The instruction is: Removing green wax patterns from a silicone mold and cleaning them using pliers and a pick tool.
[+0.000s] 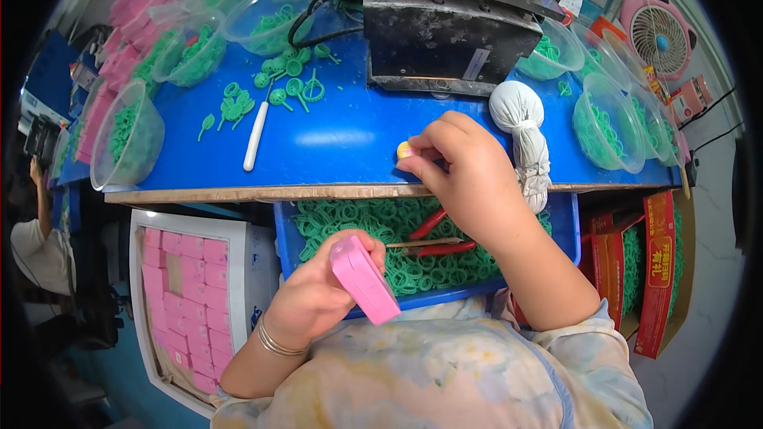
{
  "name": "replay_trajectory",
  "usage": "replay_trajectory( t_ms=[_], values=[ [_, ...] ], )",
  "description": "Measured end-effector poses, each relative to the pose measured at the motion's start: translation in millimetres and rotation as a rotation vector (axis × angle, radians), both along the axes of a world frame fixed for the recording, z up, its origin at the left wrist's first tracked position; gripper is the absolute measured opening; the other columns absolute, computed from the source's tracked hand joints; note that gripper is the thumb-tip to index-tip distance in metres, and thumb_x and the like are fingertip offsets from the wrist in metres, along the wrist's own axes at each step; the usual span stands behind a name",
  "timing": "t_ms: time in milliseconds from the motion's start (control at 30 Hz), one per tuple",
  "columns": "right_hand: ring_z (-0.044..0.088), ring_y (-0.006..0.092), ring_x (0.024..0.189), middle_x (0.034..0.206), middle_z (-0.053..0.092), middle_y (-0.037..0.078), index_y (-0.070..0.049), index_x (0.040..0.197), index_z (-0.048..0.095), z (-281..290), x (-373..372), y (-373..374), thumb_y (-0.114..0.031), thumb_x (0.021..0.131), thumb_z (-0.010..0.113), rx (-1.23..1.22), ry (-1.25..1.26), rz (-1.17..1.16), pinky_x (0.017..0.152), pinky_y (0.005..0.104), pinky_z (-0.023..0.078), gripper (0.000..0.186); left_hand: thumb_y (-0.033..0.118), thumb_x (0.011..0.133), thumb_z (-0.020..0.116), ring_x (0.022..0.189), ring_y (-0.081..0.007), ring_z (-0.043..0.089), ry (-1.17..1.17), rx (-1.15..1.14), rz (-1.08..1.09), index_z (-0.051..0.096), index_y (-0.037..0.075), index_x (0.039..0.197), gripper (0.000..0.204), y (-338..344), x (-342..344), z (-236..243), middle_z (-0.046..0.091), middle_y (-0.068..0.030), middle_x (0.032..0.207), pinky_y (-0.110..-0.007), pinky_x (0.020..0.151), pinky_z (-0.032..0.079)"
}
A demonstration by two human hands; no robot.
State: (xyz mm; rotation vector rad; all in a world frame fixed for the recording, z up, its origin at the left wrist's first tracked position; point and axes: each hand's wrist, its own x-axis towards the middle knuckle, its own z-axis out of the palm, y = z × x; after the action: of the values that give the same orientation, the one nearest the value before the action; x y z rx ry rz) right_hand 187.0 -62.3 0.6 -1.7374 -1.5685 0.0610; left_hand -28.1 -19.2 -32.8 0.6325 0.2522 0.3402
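My left hand (314, 294) is closed around a pink rectangular block (364, 280), tilted, over the front edge of a blue bin. A thin pale stick (423, 243) points right from beside that hand's fingers; whether it is held I cannot tell. My right hand (469, 163) pinches a small yellow piece (405, 150) between thumb and fingertips, just above the blue tabletop (334, 147). Below both hands, the blue bin (574, 230) is full of green rings (342, 222). Red-handled pliers (445, 249) lie on those rings.
A black machine (445, 40) stands at the back. A white-handled tool (256, 137) lies near green castings (294, 83). A tied white cloth bundle (520, 123) rests beside my right forearm. Clear bowls (127, 135) flank the table; a box of pink blocks (191, 278) sits lower left.
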Motion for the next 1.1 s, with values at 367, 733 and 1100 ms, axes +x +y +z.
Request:
replay_trajectory(
  t_ms=[367, 733, 1100],
  values=[
    [0.051, 0.0158, 0.103, 0.1, 0.049, 0.011, -0.003, 0.087, 0.04, -4.4, -51.7, -45.7, -0.022, 0.081, 0.071, -0.204, 1.249, 0.459, 0.083, 0.0321, 0.05, 0.036, 0.006, 0.069, 0.078, 0.078, -0.0177, 0.052, 0.293, 1.567, 0.476, 0.036, 0.007, 0.099, 0.052, -5.3, 9.9, 29.7, 0.049, -0.0091, 0.086, -0.032, 0.066, 0.045],
    [0.049, 0.0221, 0.076, 0.083, 0.053, 0.011, -0.003, 0.077, 0.052, -0.2, -59.7, -42.8, -0.023, 0.09, 0.054, 0.04, 0.911, 0.372, 0.067, 0.0343, 0.039, 0.023, 0.032, 0.059, 0.085, 0.078, -0.0151, 0.053, -0.015, 1.21, 0.404, 0.014, -0.001, 0.13, 0.106, -15.9, 21.1, 25.2, 0.05, -0.0156, 0.102, -0.026, 0.062, 0.045],
    [0.047, 0.0313, 0.084, 0.103, 0.048, 0.021, -0.001, 0.088, 0.055, -8.5, -50.9, -47.7, -0.03, 0.094, 0.043, 0.124, 0.442, 0.364, 0.073, 0.0386, 0.036, 0.032, -0.004, 0.081, 0.05, 0.083, -0.013, 0.056, 0.223, 1.245, 0.5, 0.028, -0.004, 0.117, 0.042, -17.6, 23.4, 29.4, 0.049, -0.0137, 0.101, -0.025, 0.069, 0.047]
  ],
)
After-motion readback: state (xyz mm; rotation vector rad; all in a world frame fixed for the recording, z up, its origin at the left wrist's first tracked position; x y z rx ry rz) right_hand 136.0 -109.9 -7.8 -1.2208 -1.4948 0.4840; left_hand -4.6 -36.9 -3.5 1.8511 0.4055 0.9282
